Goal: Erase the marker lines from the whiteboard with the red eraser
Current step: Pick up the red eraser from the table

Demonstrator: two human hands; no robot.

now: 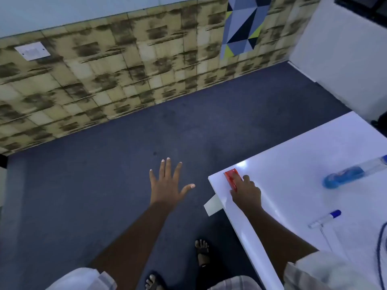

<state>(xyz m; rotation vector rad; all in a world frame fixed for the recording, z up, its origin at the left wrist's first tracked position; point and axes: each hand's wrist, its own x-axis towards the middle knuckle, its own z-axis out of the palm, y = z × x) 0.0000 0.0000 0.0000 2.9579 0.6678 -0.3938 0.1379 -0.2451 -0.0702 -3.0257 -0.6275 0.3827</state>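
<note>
A white whiteboard (293, 174) lies flat at the right, its near-left corner toward me. The red eraser (232, 176) rests on that corner. My right hand (247, 192) grips the eraser from behind, fingers curled over it. My left hand (167, 185) hovers over the floor to the left of the board, fingers spread and straight, holding nothing. A dark blue marker line (380, 239) curves along the board's right edge, cut off by the frame.
A blue-capped marker (324, 218) and a clear bottle of blue liquid (351, 174) lie on the board. A white support (212, 205) sticks out under its corner. Dark carpet (125, 153) covers the floor; my sandalled feet (202, 253) stand near the board. A tiled wall (104, 70) is beyond.
</note>
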